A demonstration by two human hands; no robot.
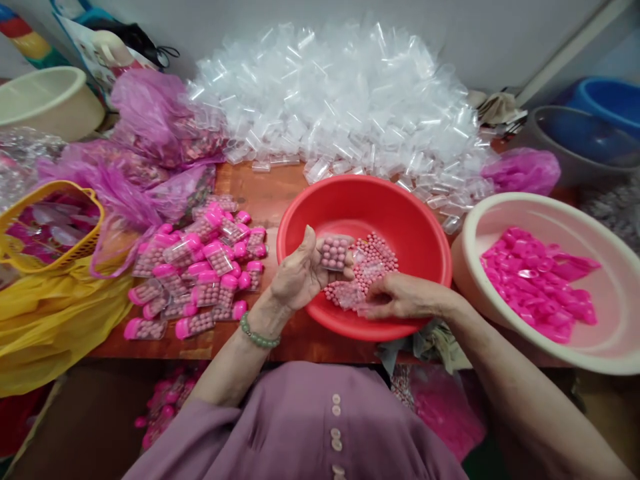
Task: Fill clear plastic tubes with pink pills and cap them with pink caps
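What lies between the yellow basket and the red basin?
In the head view, going from the yellow basket toward the red basin: part of a purple plastic bag, the pile of pink-capped containers, then a narrow strip of wooden table.

The person wears a mauve blouse (295, 427) with pale round buttons (336, 399) paired down the front; a green beaded bracelet (260, 341) circles the left wrist (274, 310).

Left grip (303, 268) raised, right grip (400, 295) lowered
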